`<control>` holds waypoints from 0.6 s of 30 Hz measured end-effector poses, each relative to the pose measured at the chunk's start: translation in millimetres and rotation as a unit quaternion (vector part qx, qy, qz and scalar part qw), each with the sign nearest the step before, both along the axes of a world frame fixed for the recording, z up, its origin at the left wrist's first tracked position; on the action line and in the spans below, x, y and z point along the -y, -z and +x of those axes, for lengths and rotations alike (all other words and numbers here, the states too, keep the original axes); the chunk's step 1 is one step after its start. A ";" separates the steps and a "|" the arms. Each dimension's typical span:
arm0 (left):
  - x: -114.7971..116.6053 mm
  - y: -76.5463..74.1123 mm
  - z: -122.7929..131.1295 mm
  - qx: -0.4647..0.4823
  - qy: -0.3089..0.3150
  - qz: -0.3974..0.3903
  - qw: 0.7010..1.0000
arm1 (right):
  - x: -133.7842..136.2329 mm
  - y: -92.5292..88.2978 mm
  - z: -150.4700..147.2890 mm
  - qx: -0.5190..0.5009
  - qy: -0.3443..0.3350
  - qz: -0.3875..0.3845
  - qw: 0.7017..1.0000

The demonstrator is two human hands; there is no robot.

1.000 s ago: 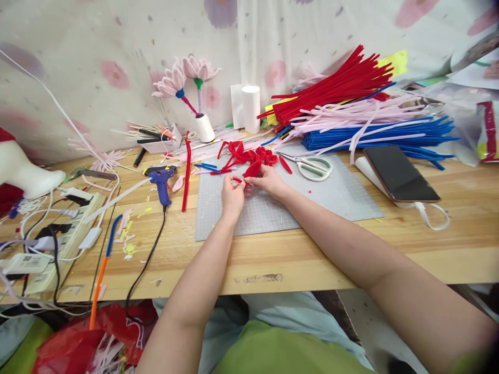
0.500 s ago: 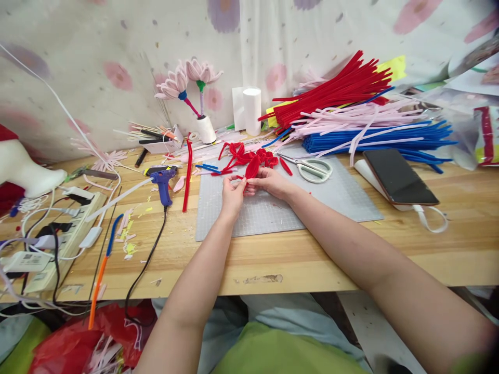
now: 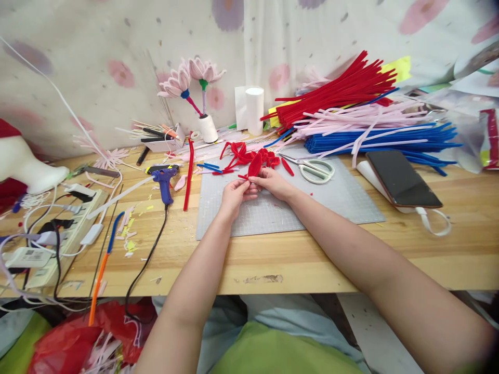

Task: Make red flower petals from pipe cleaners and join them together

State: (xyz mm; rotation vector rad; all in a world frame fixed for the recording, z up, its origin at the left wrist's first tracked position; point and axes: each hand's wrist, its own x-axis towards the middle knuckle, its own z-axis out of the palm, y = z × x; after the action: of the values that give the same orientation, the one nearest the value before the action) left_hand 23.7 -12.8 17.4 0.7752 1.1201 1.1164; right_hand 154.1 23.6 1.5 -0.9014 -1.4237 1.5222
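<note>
Over the grey cutting mat (image 3: pixel 331 208), both hands meet at a red pipe-cleaner petal (image 3: pixel 255 164), which points up and away from me. My right hand (image 3: pixel 273 184) pinches the petal's lower end between thumb and fingers. My left hand (image 3: pixel 234 197) is closed with thumb and index finger on the short red end sticking out to the left of the petal's base. Right behind the hands lie several red pipe-cleaner loops (image 3: pixel 239 151). One small red petal (image 3: pixel 287 167) lies to the right, near the scissors (image 3: pixel 316 170).
A blue glue gun (image 3: pixel 165 186) and a red pipe cleaner (image 3: pixel 189 176) lie left of the mat. Bundles of red (image 3: pixel 339 93), pink and blue pipe cleaners (image 3: pixel 374 139) fill the back right. A phone (image 3: pixel 403 178) lies right; a power strip (image 3: pixel 64 241) with cables lies left.
The petal now stands more upright, tilted slightly right, and its short end shows at the left fingertips. The whole view has shifted slightly. Both hands keep their hold.
</note>
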 end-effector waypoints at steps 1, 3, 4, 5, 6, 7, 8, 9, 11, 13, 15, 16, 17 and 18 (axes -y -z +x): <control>-0.1 0.2 -0.3 0.008 -0.002 -0.002 1.000 | 0.1 -0.3 1.1 -0.003 -0.011 -0.004 1.000; -0.7 1.2 -0.9 0.032 -0.005 -0.010 0.999 | 0.3 -0.2 2.6 -0.006 -0.026 -0.007 1.000; -1.1 2.0 -1.1 0.046 -0.006 -0.016 0.999 | 0.6 0.2 2.6 -0.008 -0.029 -0.009 1.000; -1.4 2.7 -1.1 0.058 -0.006 -0.021 0.998 | 1.1 0.8 1.9 -0.013 -0.027 -0.012 0.999; -1.7 3.4 -0.8 0.067 -0.007 -0.022 0.997 | 1.9 1.4 0.5 -0.019 -0.023 -0.016 0.999; -1.9 4.0 -0.1 0.071 -0.012 -0.021 0.997 | 2.9 2.0 -1.4 -0.026 -0.018 -0.022 0.999; -1.8 4.3 0.9 0.069 -0.018 -0.017 0.997 | 4.1 2.5 -3.7 -0.034 -0.012 -0.029 0.999; -1.6 4.3 2.4 0.061 -0.027 -0.012 0.998 | 5.3 3.1 -6.2 -0.044 -0.005 -0.036 0.998; -0.7 3.8 6.0 0.031 -0.047 -0.003 0.998 | 7.3 4.4 -10.7 -0.063 0.009 -0.048 0.997; 0.6 2.9 9.9 -0.015 -0.067 0.000 0.998 | 8.2 5.7 -13.6 -0.078 0.018 -0.057 0.995; 2.1 2.5 13.0 -0.057 -0.079 0.003 0.995 | 8.1 6.5 -14.6 -0.092 0.011 -0.067 0.993; 2.9 2.6 14.1 -0.072 -0.081 0.007 0.994 | 8.1 6.4 -14.5 -0.099 0.003 -0.073 0.992; 3.6 2.8 14.9 -0.080 -0.082 0.013 0.993 | 8.1 6.0 -14.3 -0.106 -0.008 -0.081 0.991; 4.3 3.1 15.4 -0.082 -0.083 0.020 0.993 | 8.2 5.2 -13.9 -0.113 -0.022 -0.089 0.989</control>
State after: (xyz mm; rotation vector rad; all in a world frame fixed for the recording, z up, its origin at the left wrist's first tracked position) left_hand 39.0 -17.1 14.3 0.8279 1.3239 1.2342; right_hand 140.2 15.4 -3.7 -0.7785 -1.1658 1.7463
